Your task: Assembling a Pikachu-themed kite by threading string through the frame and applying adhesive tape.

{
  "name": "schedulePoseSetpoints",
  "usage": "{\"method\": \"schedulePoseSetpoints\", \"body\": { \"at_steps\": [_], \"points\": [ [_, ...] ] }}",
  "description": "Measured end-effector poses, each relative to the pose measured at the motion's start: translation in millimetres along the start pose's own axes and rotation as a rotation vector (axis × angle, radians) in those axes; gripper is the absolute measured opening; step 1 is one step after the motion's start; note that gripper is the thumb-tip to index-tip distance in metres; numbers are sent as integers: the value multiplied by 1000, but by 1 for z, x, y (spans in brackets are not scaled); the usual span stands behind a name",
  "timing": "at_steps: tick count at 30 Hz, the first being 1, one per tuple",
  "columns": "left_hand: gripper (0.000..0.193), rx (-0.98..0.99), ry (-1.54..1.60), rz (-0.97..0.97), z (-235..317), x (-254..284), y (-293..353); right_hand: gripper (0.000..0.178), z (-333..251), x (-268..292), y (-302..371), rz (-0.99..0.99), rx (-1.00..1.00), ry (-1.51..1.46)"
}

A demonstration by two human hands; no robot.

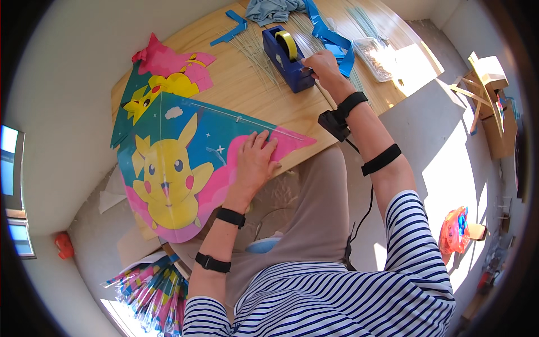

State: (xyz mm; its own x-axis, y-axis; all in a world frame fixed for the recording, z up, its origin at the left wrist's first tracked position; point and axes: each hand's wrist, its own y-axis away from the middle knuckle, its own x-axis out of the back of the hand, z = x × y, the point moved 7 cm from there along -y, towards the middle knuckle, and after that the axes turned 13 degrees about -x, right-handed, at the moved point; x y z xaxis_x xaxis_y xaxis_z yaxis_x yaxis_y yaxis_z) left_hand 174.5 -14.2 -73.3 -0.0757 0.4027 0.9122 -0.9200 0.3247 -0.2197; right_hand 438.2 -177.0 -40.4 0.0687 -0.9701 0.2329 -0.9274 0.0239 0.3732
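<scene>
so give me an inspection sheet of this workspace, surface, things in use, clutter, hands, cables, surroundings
Surface: wooden table, sunlit at its far right.
Things in use: printed kite, dark blue tape dispenser with a yellowish roll.
Clutter: second printed sheet, thin sticks, blue ribbon, transparent tray, grey-blue cloth.
Hands: left hand spread on the kite; right hand at the dispenser's near end, grip unclear.
Cables: black cable hangs below the right forearm.
Surroundings: orange-red plastic bag on the floor, right.
</scene>
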Motion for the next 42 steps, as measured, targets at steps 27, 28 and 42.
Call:
{"method": "schedulePoseSetpoints", "body": {
  "at_steps": [27,28,42],
  "points": [
    [65,12,3,3,2,1,-1,16,109,-8,52,-232,-469,-1079],
    [65,16,1,4,1,2,1,16,99,-9,58,-228,-457,-1038],
    [65,18,3,3,0,-1,-1,11,69,-4,38,-265,-156,-793]
  ]
}}
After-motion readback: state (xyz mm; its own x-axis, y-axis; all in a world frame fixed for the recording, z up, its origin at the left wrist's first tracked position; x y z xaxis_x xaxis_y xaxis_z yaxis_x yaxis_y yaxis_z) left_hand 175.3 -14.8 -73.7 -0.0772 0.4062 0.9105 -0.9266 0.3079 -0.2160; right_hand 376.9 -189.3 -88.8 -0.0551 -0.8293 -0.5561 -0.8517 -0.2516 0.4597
